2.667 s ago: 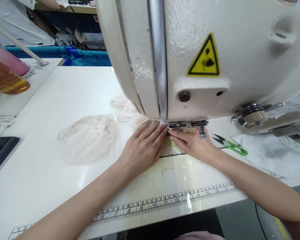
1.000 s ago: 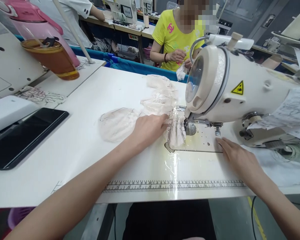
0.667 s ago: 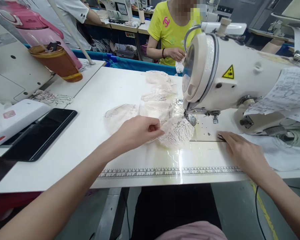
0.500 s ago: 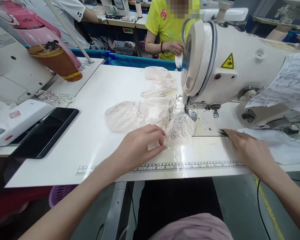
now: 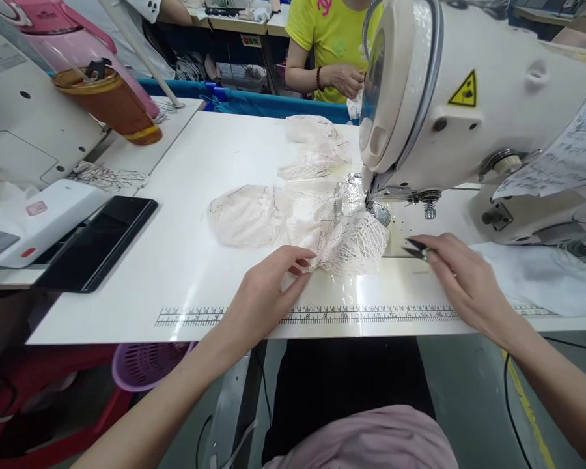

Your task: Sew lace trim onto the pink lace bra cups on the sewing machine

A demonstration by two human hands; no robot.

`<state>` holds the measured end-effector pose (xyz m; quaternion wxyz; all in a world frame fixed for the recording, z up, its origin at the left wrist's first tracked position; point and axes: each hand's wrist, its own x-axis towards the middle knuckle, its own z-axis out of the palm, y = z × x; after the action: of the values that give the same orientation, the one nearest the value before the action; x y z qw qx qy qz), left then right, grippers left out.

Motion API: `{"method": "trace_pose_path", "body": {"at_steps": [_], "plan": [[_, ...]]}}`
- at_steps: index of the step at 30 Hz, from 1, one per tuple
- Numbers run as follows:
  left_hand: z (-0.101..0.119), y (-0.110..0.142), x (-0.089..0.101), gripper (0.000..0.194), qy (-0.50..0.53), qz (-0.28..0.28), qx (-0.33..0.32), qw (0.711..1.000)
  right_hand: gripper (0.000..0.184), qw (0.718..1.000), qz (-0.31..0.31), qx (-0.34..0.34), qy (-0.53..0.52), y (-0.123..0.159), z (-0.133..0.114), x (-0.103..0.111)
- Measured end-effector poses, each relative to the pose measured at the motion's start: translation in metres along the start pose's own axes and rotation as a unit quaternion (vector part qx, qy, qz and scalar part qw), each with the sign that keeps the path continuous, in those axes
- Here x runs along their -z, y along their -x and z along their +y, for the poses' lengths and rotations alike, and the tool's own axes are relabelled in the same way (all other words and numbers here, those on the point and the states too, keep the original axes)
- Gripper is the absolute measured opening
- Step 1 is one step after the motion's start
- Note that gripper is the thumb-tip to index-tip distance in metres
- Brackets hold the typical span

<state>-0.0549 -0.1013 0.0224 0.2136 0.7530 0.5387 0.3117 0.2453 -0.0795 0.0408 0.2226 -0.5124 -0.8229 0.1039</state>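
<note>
Pale lace fabric (image 5: pixel 356 244) lies at the needle area of the white sewing machine (image 5: pixel 400 98), joined or overlapping with more sheer pieces to its left. My left hand (image 5: pixel 273 283) is at the near left edge of the lace, thumb and fingers pinched on it. To the right of the lace, my right hand (image 5: pixel 463 280) grips thread snips (image 5: pixel 417 249), their dark blades parted and pointing left toward the fabric. The snips' handles are mostly hidden in my palm. More sheer fabric (image 5: pixel 315 146) lies behind, on the white tabletop (image 5: pixel 244 143).
At left are a phone (image 5: pixel 97 244), a white device (image 5: pixel 43 221), an amber cup (image 5: pixel 110 107) and a pink bottle (image 5: pixel 78 49). A printed ruler (image 5: pixel 344 315) runs along the front edge. White cloth (image 5: pixel 537 280) lies right. A co-worker in yellow (image 5: pixel 317 45) sits opposite.
My right hand has lifted the snips off the tabletop and moved slightly left, toward the lace. My left hand has closed on the lace edge. The camera view has shifted a little.
</note>
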Motion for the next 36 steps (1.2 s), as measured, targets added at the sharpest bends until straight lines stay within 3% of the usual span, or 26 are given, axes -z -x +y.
{"method": "trace_pose_path", "body": {"at_steps": [2, 6, 9, 12, 17, 23, 27, 32, 36], "plan": [[0.003, -0.005, -0.001, 0.021, -0.015, 0.004, 0.001, 1.000, 0.035, 0.997, -0.038, 0.028, -0.062, -0.014, -0.021, -0.009], [0.009, -0.017, -0.008, 0.038, -0.111, -0.001, 0.002, 0.994, 0.029, 0.985, -0.056, 0.057, -0.155, -0.045, -0.046, -0.029], [0.010, -0.023, -0.014, 0.028, -0.137, 0.003, 0.034, 0.990, 0.034, 0.984, -0.058, 0.074, -0.153, -0.066, -0.049, -0.044], [0.008, -0.026, -0.018, 0.015, -0.065, 0.026, 0.049, 0.996, 0.034, 0.983, -0.070, 0.082, -0.147, -0.079, -0.043, -0.056], [0.004, -0.026, -0.014, 0.005, 0.091, 0.065, 0.067, 0.991, 0.009, 0.976, -0.064, 0.048, -0.205, -0.082, -0.035, -0.063], [-0.001, -0.025, -0.010, 0.016, 0.281, 0.082, 0.149, 0.945, 0.008, 0.968, -0.049, 0.042, -0.242, -0.077, -0.031, -0.066], [-0.001, -0.024, -0.009, 0.018, 0.317, 0.089, 0.166, 0.929, 0.010, 0.964, -0.057, 0.037, -0.257, -0.076, -0.032, -0.064], [0.005, -0.023, -0.007, 0.018, 0.315, 0.097, 0.172, 0.928, 0.018, 0.957, -0.104, 0.033, -0.271, -0.074, -0.045, -0.058], [0.007, -0.021, -0.007, 0.017, 0.309, 0.108, 0.171, 0.929, 0.019, 0.944, -0.099, 0.018, -0.314, -0.075, -0.057, -0.064]]}}
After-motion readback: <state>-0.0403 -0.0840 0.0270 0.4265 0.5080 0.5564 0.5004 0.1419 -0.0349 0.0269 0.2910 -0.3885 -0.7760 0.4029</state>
